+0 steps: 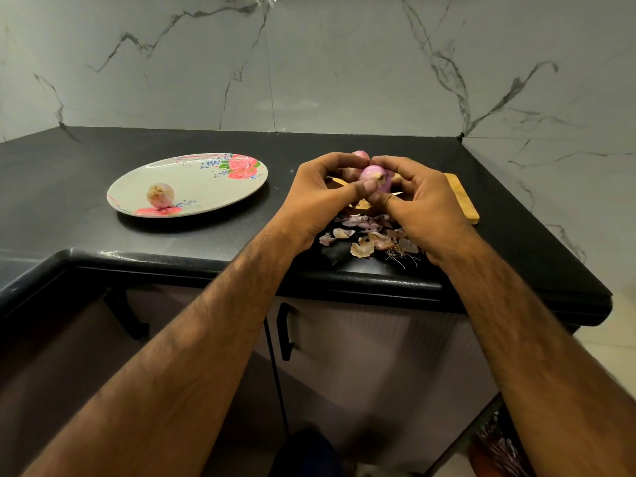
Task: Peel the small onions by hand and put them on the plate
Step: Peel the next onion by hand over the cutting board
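Head view shows both bare hands meeting over the right part of the black counter [86,173], closed together on one small onion [378,179]. The left grip [320,192] curls round it from the left, thumb pressed on its near face. The right grip [425,204] pinches it from the right, fingertips close to the dry root tuft. The onion is held in the air above a wooden board [463,201], well apart from the plate [206,182], which lies to the left and carries one peeled onion [160,195]. Another onion [361,155] peeks out just behind the fingers; I cannot tell whether it rests on the board. A heap of skins [364,235] lies near the counter's front edge, below the wrists.

The onion should be light, firm and round. Its pink face looks glossy, so probably mostly bare and rather slippery. Any remaining skin is likely papery and brittle, tearing in flakes rather than in one sheet. The root end seems the best place to catch an edge with a nail, while the other hand cups the body with a moderate squeeze. Being round, it may roll on the plate, so set it down gently.
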